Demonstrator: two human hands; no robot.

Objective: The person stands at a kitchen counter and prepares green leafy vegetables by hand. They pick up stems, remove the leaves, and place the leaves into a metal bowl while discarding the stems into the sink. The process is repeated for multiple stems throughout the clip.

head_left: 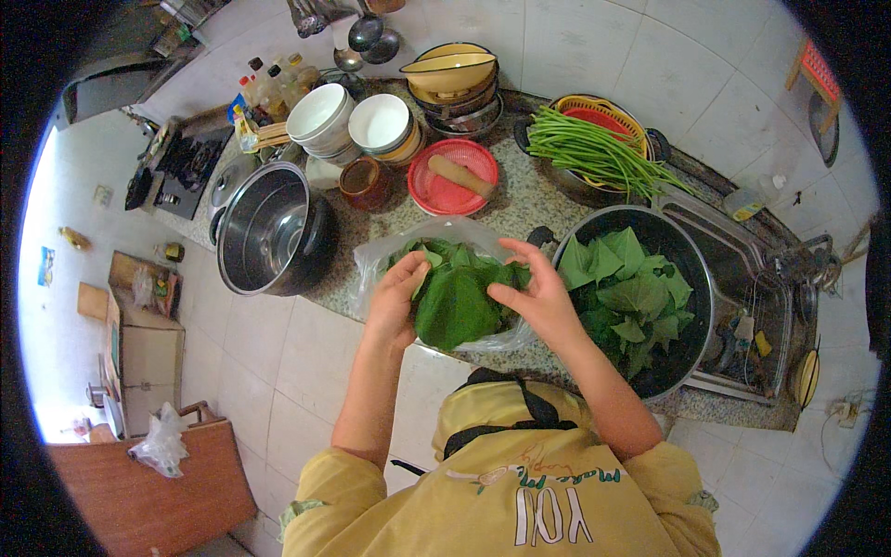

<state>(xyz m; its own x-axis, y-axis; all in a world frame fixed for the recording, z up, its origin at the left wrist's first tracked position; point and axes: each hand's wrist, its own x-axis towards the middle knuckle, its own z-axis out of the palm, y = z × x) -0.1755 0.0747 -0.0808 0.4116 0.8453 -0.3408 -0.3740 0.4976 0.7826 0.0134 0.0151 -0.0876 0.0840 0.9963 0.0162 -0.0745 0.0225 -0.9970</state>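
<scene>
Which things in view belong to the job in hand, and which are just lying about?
Apparently in use:
green leaves between the left hand and right hand
clear plastic bag beneath them
wide pot of similar leaves

Apparently lying about:
tall dark pot
stacked white bowls
round red basket
long green stems

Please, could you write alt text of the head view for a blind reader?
A person's left hand grips green leaves, with the right hand open beside them, over a plastic bag on a speckled counter. A wide pot of more leaves stands at right, a black pot at left.
</scene>
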